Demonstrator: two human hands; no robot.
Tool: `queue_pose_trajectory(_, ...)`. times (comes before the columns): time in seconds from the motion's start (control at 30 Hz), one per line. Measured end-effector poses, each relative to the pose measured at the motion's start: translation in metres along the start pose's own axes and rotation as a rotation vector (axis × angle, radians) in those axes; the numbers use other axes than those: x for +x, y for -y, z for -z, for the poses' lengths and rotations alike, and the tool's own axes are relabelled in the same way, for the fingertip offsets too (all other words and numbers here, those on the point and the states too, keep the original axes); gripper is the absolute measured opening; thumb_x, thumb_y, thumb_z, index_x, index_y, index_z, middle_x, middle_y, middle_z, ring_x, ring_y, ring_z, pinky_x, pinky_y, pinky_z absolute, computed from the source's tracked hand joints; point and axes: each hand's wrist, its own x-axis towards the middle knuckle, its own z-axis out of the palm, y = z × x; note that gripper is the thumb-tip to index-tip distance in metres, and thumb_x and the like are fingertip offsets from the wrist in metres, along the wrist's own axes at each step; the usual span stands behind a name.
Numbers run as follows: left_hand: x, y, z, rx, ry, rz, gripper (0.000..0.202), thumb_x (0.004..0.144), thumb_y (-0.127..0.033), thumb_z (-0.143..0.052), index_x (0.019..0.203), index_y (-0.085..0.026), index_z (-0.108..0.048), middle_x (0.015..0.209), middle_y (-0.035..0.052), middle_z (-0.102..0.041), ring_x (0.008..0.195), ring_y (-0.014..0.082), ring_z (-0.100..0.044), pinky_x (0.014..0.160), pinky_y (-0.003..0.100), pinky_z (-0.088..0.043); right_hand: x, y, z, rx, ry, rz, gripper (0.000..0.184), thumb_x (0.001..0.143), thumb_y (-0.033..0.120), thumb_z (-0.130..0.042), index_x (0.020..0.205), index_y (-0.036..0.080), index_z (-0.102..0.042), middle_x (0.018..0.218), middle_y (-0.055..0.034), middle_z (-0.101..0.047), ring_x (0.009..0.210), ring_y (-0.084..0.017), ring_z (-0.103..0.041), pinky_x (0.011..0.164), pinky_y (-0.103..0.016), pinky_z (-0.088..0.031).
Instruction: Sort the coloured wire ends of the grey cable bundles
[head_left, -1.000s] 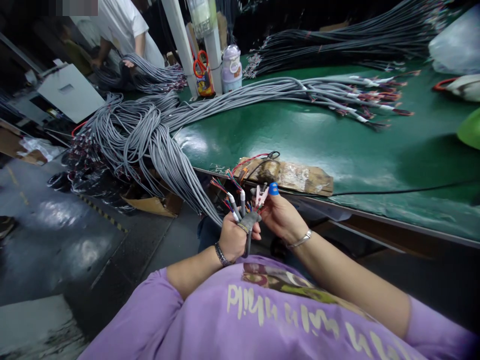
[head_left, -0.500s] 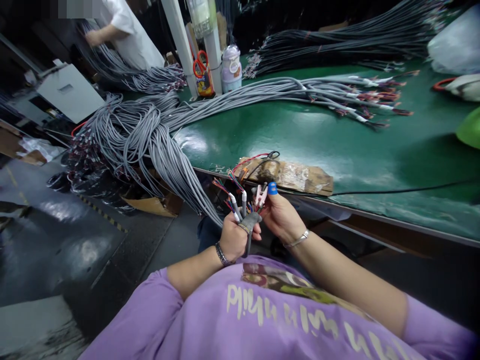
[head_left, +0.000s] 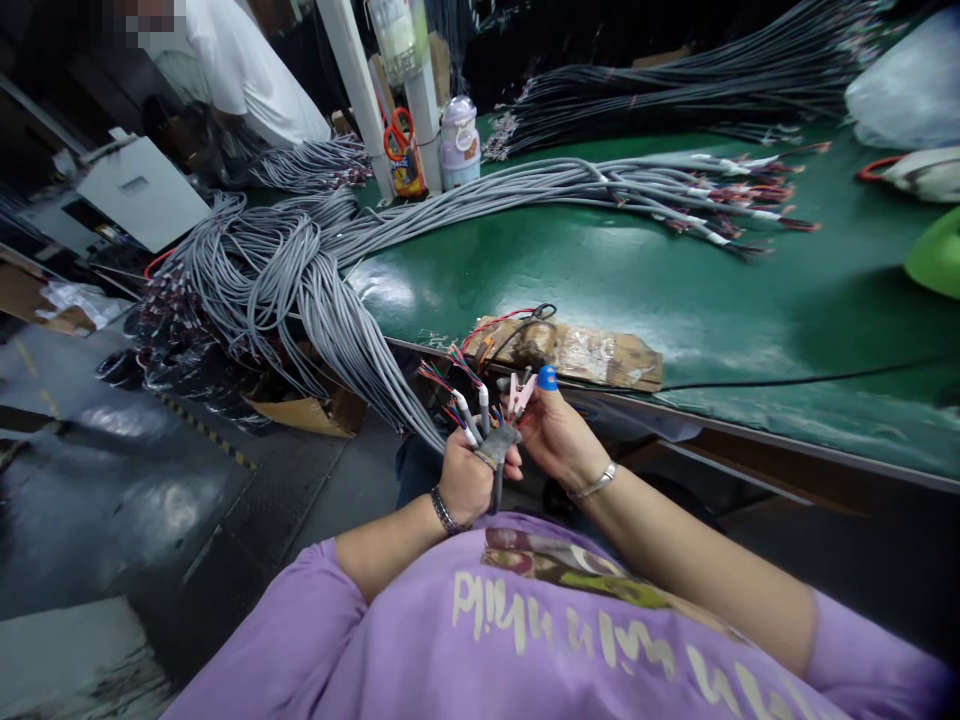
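My left hand (head_left: 466, 478) is closed around a few grey cables (head_left: 484, 412) with white-wrapped ends, their thin coloured wires fanned out at the top. A grey cover sits on its thumb. Close beside it, my right hand (head_left: 559, 435) has its fingers bent together, with a blue cap (head_left: 547, 378) on the thumb tip. A pink clip (head_left: 519, 396) stands between the two hands, by the right fingertips; whether those fingers grip it or a wire behind it is hidden. Just beyond lies a worn wooden board (head_left: 600, 355) at the bench edge, with red and black wires on it.
A thick bundle of grey cables (head_left: 345, 325) hangs over the bench edge at left and runs across the green bench (head_left: 465, 265). Behind stand a purple bottle (head_left: 460, 145) and red-handled scissors (head_left: 399, 130). Black cables (head_left: 637, 95) lie farther back. A person in white (head_left: 251, 75) stands back left.
The cable ends in my left hand have tilted slightly left. My right thumb has shifted a little right of the clip. The person at the back has leaned, and their arm is lower.
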Motion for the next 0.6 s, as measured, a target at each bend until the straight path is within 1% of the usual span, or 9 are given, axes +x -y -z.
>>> queue_pose_trajectory(0.1, -0.001, 0.001, 0.001, 0.004, 0.006, -0.010, 0.041, 0.069, -0.051, -0.077, 0.076, -0.014, -0.062, 0.055, -0.0019, -0.061, 0.040, 0.0078, -0.053, 0.039, 0.019, -0.046, -0.003, 0.004, -0.003, 0.024, -0.023, -0.039, 0.049, 0.073, 0.071, -0.063, 0.074, 0.022, -0.062, 0.067, -0.0011, -0.065, 0.057, -0.015, -0.058, 0.054, -0.029, -0.049)
queue_pose_trajectory(0.2, -0.003, 0.001, 0.002, 0.020, 0.019, -0.011, 0.042, 0.069, -0.052, -0.077, 0.077, -0.013, -0.062, 0.056, -0.0016, -0.061, 0.041, 0.0079, -0.055, 0.040, 0.018, -0.045, -0.006, 0.008, -0.005, 0.009, -0.041, -0.069, 0.044, 0.073, 0.065, -0.068, 0.076, 0.021, -0.065, 0.070, -0.0015, -0.066, 0.059, -0.015, -0.057, 0.055, -0.028, -0.047)
queue_pose_trajectory(0.3, -0.005, 0.000, 0.005, 0.058, 0.036, -0.012, 0.041, 0.070, -0.052, -0.076, 0.078, -0.014, -0.062, 0.057, -0.0015, -0.062, 0.042, 0.0077, -0.055, 0.041, 0.018, -0.045, -0.006, 0.013, -0.007, -0.021, -0.054, -0.054, 0.036, 0.071, 0.054, -0.075, 0.074, 0.019, -0.067, 0.069, -0.0006, -0.066, 0.058, -0.012, -0.056, 0.054, -0.025, -0.045)
queue_pose_trajectory(0.37, -0.005, -0.001, 0.007, 0.084, 0.023, -0.027, 0.041, 0.072, -0.052, -0.075, 0.077, -0.014, -0.061, 0.058, -0.0013, -0.062, 0.043, 0.0077, -0.056, 0.042, 0.018, -0.046, -0.006, 0.015, -0.006, -0.042, -0.061, -0.038, 0.033, 0.070, 0.050, -0.076, 0.073, 0.019, -0.067, 0.067, 0.0002, -0.065, 0.058, -0.012, -0.056, 0.054, -0.024, -0.045)
queue_pose_trajectory(0.43, -0.004, -0.001, 0.008, 0.114, -0.005, -0.048, 0.041, 0.073, -0.053, -0.073, 0.075, -0.014, -0.060, 0.058, -0.0010, -0.063, 0.044, 0.0083, -0.057, 0.043, 0.019, -0.047, -0.006, 0.016, -0.004, -0.065, -0.067, -0.038, 0.033, 0.072, 0.052, -0.074, 0.073, 0.020, -0.067, 0.067, 0.0004, -0.064, 0.060, -0.012, -0.057, 0.056, -0.025, -0.046)
queue_pose_trajectory(0.5, -0.003, -0.003, 0.009, 0.148, -0.028, -0.079, 0.042, 0.074, -0.054, -0.072, 0.072, -0.014, -0.059, 0.057, -0.0007, -0.063, 0.044, 0.0085, -0.057, 0.043, 0.019, -0.047, -0.006, 0.016, -0.001, -0.124, -0.077, -0.016, 0.038, 0.074, 0.057, -0.071, 0.072, 0.020, -0.066, 0.067, -0.0001, -0.064, 0.060, -0.013, -0.056, 0.057, -0.026, -0.046)
queue_pose_trajectory(0.6, -0.002, -0.007, 0.008, 0.201, -0.043, -0.115, 0.043, 0.074, -0.054, -0.072, 0.067, -0.014, -0.058, 0.056, -0.0003, -0.062, 0.043, 0.0083, -0.056, 0.043, 0.020, -0.047, -0.006, 0.013, 0.004, -0.289, -0.116, 0.127, 0.043, 0.073, 0.064, -0.069, 0.068, 0.021, -0.065, 0.064, 0.0001, -0.061, 0.058, -0.012, -0.053, 0.058, -0.026, -0.045)
